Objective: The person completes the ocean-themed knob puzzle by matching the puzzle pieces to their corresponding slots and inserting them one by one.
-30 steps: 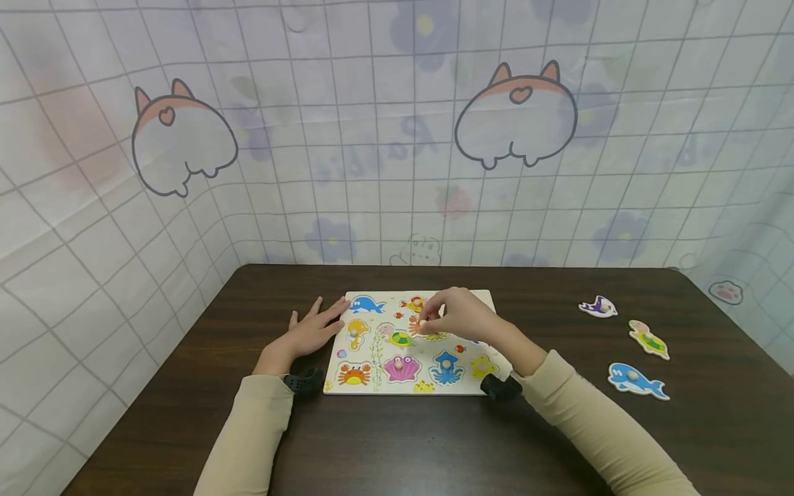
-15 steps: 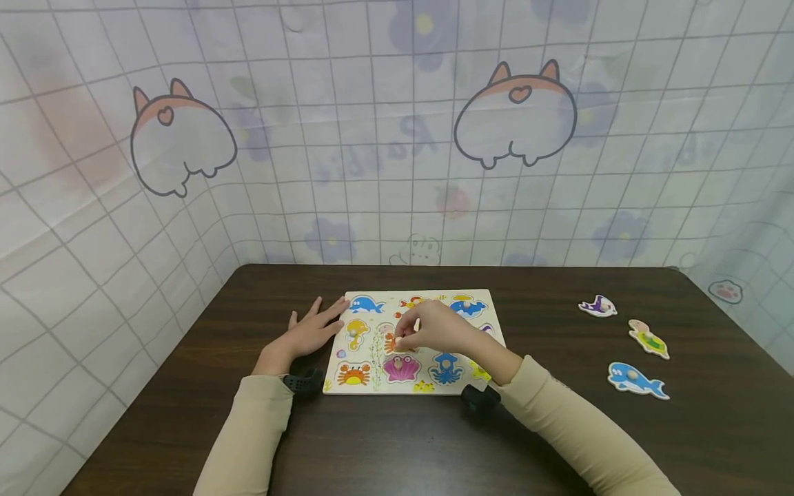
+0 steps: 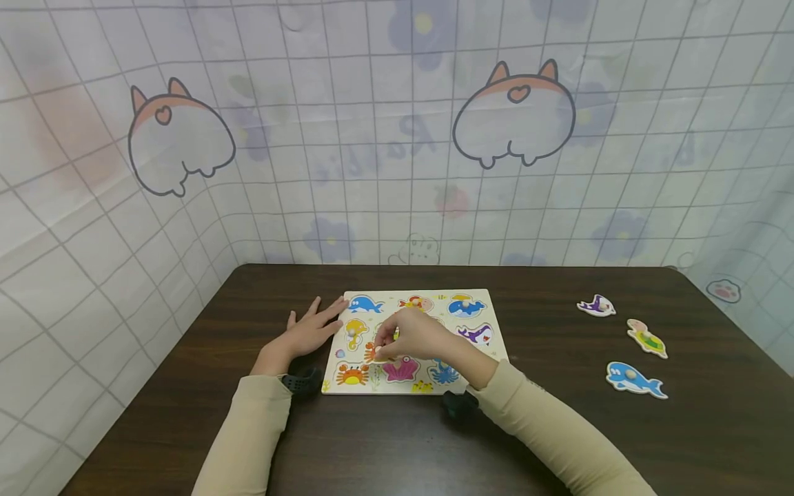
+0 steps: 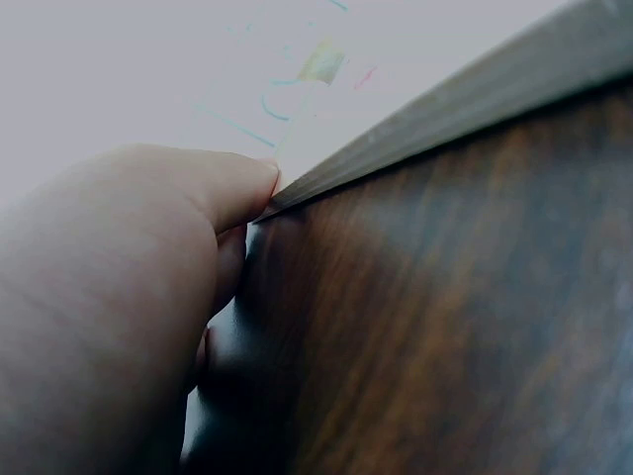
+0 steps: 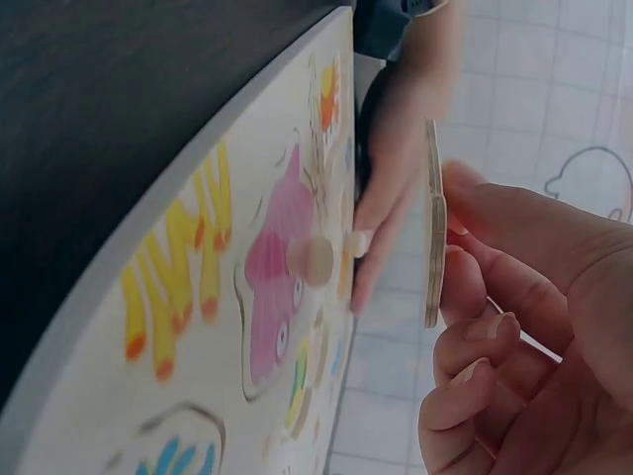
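Note:
My right hand [image 3: 412, 334] pinches an orange crab puzzle piece [image 3: 370, 353] by its knob. In the right wrist view the piece [image 5: 433, 228] is edge-on, raised off the white wooden puzzle board [image 3: 397, 390]. Just left of and below it in the head view lies the board's crab picture [image 3: 352, 374]. My left hand [image 3: 310, 335] has its fingers spread, their tips on the board's left edge; the left wrist view shows the thumb [image 4: 242, 188] at that edge. A pink shell piece [image 3: 400, 370] with a knob sits in the board below my right hand.
Right of the board lie three loose pieces on the dark wooden table [image 3: 397, 448]: a purple-and-white sea animal [image 3: 597, 306], a turtle [image 3: 647, 339] and a blue whale [image 3: 635, 380]. A yellow seahorse piece [image 3: 355, 333] and a blue octopus piece [image 3: 443, 372] sit in the board.
My right hand has carried the crab piece left and toward the near side across the board, uncovering pictures on the board's right. My left hand has stayed on the edge.

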Demonstrator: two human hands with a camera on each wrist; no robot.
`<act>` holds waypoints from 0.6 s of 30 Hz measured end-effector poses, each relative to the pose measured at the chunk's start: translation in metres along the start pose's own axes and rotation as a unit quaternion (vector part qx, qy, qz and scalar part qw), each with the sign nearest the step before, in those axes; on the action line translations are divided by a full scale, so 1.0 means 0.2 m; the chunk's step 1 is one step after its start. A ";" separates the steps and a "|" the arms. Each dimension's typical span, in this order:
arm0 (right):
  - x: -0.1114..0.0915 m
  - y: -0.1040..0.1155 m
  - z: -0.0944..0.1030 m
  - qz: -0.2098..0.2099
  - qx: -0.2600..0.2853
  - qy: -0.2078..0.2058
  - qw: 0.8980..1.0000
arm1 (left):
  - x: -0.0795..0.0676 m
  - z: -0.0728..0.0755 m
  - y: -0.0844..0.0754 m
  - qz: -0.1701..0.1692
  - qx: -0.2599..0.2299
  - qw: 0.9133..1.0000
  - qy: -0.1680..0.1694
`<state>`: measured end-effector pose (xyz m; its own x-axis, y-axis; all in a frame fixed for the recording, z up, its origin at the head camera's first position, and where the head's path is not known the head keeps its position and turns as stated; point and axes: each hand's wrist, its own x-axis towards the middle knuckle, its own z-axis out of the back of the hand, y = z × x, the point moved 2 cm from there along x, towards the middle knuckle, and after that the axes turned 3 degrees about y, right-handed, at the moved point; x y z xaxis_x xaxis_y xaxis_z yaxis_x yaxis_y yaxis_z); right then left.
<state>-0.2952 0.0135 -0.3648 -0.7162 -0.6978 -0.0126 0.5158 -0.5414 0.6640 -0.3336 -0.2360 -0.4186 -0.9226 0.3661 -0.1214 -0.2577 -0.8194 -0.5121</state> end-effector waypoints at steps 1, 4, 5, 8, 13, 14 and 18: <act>0.01 0.00 -0.01 0.002 0.002 0.001 1.000 | 0.00 0.00 0.00 0.000 0.000 1.000 0.000; 0.03 0.01 -0.03 0.004 0.005 0.005 1.000 | 0.00 0.00 -0.01 -0.001 0.000 1.000 0.000; 0.03 0.01 -0.03 0.002 0.004 0.007 1.000 | 0.00 0.00 -0.01 -0.001 0.000 1.000 0.000; 0.06 0.02 -0.06 -0.007 -0.002 0.016 1.000 | 0.00 -0.01 -0.01 -0.001 -0.001 1.000 0.003; 0.10 0.04 -0.11 -0.024 -0.025 0.027 0.999 | 0.00 -0.01 0.01 -0.002 -0.006 1.000 0.007; 0.11 0.04 -0.12 -0.026 -0.032 0.028 0.999 | 0.00 -0.01 0.01 -0.003 -0.006 1.000 0.006; 0.14 0.06 -0.14 -0.028 -0.053 0.033 0.998 | 0.01 -0.01 0.02 -0.006 -0.003 1.000 0.001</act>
<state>-0.2963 -0.0255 -0.3779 -0.7144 -0.6927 -0.0988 0.5250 -0.6240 0.5788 -0.3357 -0.2370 -0.4220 -0.9188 0.3769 -0.1171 -0.2672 -0.8124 -0.5182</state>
